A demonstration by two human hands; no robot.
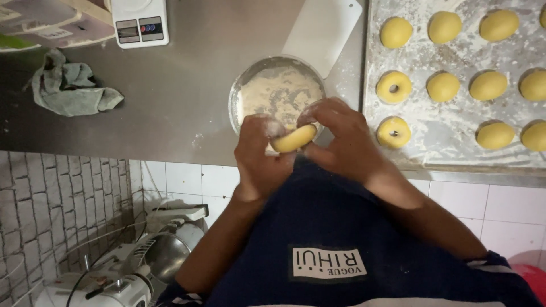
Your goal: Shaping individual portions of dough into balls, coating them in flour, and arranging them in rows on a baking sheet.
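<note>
Over the near rim of the bowl (pixel 245 91), both hands hold one yellow dough piece (pixel 293 139) between them, clear of the counter (pixel 170 85). The left hand (pixel 260 152) comes in from the dough's left end and the right hand (pixel 344 137) from its right end, so the piece lies across the gap with its long axis running left to right, tilted a little upward toward the right hand. Neither hand is plainly nearer; each touches its own end. Left fingers (pixel 257 126) curl over the left end, thumb below, pinching the dough; they carry a dusting of flour. Right fingers (pixel 324 111) arch over the top and right end, close together, pressing the dough from that side. Whether a thumb goes through the middle of the piece I cannot tell, since the fingers cover it.

Inside the bowl lies pale flour. Just beyond the bowl, touching or nearly so, a white scraper (pixel 322 34) lies slanted. Right of the bowl sits a floured tray (pixel 443 136) with rows of yellow dough pieces; the two in its column nearest the bowl, ring (pixel 393 87) and ring (pixel 393 132), have holes, while the others look like plain balls. Far left of the bowl a crumpled grey-green cloth (pixel 71 85) lies on the counter, and beyond it toward the bowl stands a white scale (pixel 139 21). Below the counter edge, well left of the bowl, a mixer (pixel 125 267) stands
</note>
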